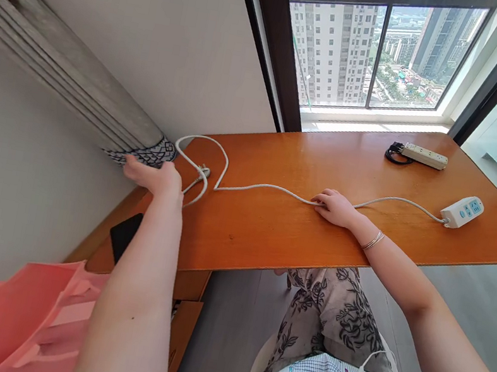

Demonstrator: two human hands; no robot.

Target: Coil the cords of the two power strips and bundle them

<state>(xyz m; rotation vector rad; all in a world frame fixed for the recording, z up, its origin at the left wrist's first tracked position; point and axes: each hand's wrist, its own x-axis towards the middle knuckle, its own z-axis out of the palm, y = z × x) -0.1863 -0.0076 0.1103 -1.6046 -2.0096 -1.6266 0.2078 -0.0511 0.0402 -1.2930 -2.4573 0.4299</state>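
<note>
A white power strip [462,211] lies on the right of the orange-brown wooden table [278,236]. Its white cord [261,185] runs leftward across the top and loops at the left end, where the plug [203,173] lies. My right hand [335,208] rests on the table with its fingers closed over the cord's middle. My left hand [154,177] is beyond the table's left end, in front of the patterned hem of a grey curtain [158,151]. A digit stretches leftward; the other fingers are mostly hidden. The cord's loop passes close beside my left wrist.
A beige power strip [424,155] with a black cord lies at the back right, near the window [372,54]. At lower left are a black flat object [123,234] and a pink plastic item [33,315]. A wall stands behind the left side.
</note>
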